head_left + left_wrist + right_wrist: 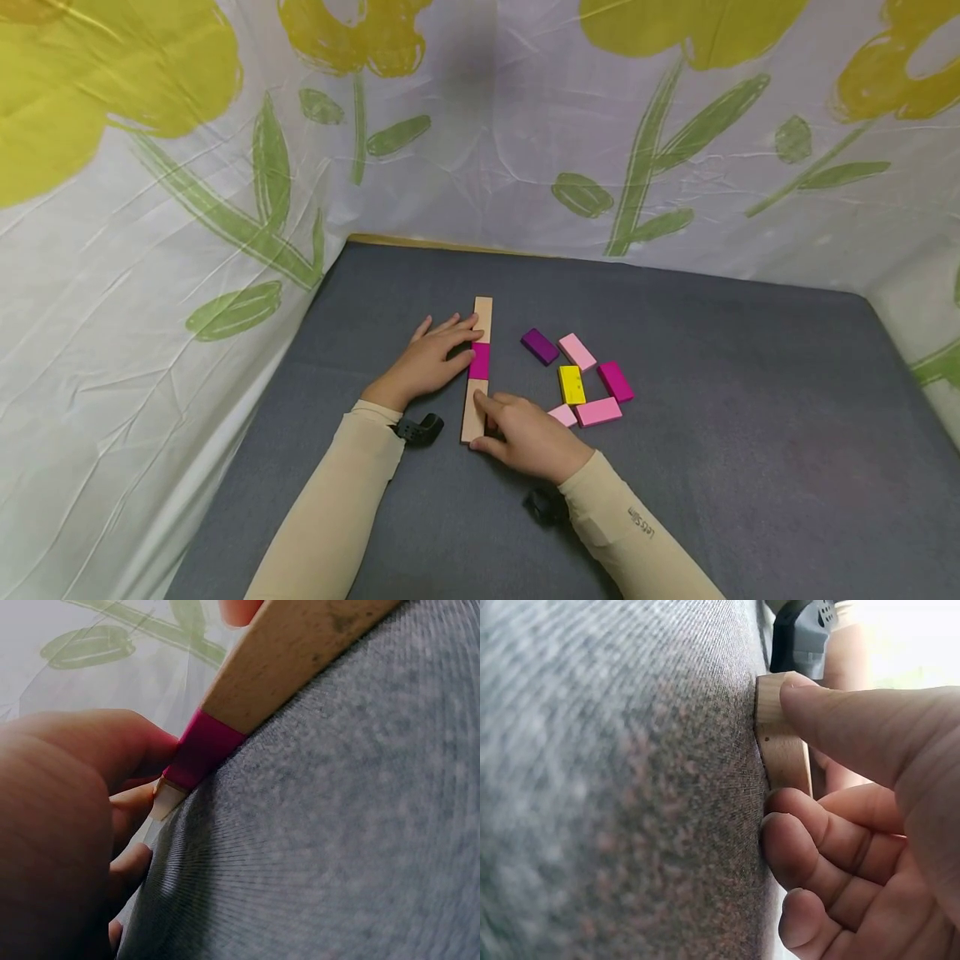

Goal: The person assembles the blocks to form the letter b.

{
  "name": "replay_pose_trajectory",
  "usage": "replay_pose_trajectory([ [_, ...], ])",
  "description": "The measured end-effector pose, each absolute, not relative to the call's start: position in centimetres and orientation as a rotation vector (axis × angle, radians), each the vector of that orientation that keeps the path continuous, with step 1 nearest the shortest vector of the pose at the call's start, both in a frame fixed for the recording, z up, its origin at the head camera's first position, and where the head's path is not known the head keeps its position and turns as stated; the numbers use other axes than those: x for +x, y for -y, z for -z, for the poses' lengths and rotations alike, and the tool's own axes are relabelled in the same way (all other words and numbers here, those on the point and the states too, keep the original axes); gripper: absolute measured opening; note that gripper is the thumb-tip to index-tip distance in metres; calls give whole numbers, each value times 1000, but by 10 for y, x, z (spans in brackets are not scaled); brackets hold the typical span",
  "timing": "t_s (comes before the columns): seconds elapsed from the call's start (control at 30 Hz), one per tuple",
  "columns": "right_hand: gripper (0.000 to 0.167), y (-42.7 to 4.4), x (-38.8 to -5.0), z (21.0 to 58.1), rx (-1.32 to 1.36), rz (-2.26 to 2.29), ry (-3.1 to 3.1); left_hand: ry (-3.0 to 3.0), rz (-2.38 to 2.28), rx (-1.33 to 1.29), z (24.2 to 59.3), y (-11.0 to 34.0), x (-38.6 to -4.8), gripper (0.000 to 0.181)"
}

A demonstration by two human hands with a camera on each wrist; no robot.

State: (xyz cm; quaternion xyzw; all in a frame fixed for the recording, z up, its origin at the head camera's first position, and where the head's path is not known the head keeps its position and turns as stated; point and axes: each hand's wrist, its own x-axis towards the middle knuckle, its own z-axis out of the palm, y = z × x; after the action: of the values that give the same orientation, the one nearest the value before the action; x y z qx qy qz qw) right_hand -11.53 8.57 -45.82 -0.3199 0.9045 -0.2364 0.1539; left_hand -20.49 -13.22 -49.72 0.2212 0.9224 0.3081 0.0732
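Note:
Three flat blocks lie end to end in a straight row in the head view: a far wooden block (483, 307), a magenta block (480, 363) and a near wooden block (472, 421). Along the row's left side, my left hand (426, 360) touches the far and magenta blocks with outstretched fingers; its thumb meets the magenta block's side in the left wrist view. My right hand (536, 437) holds the near wooden block, index finger on top and thumb against its near end (772, 701). Its other fingers are curled beside the block.
Right of the row lie several loose blocks: a purple block (540, 346), a yellow block (572, 385), a magenta one (616, 381) and pink ones (598, 412). All rest on a dark grey cloth-covered table (750, 433). A flower-printed curtain (487, 167) hangs behind it.

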Motion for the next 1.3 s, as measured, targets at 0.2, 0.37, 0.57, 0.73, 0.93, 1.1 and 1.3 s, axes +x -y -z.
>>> replay_pose_trajectory([
  [0.2,70,-86,-115,458,-948,673,-2605,-2773,-936,674,499,133,-206,47],
  [0.37,70,-87,-116,458,-977,670,-2621,-2775,-950,689,500,134,-206,47],
  [0.57,70,-87,-117,460,-983,691,-2616,-2774,-943,677,498,135,-206,47],
  [0.73,70,-88,-121,460,-990,758,-2588,-2770,-947,673,499,136,-206,47],
  [0.93,67,-97,-126,459,-907,738,-2718,-2766,-957,685,500,136,-206,46],
  [1.1,48,-108,-133,460,-853,634,-2986,-2764,-957,699,501,135,-206,46],
  [1.3,53,-120,-139,460,-606,548,-3095,-2755,-958,696,499,134,-206,46],
])
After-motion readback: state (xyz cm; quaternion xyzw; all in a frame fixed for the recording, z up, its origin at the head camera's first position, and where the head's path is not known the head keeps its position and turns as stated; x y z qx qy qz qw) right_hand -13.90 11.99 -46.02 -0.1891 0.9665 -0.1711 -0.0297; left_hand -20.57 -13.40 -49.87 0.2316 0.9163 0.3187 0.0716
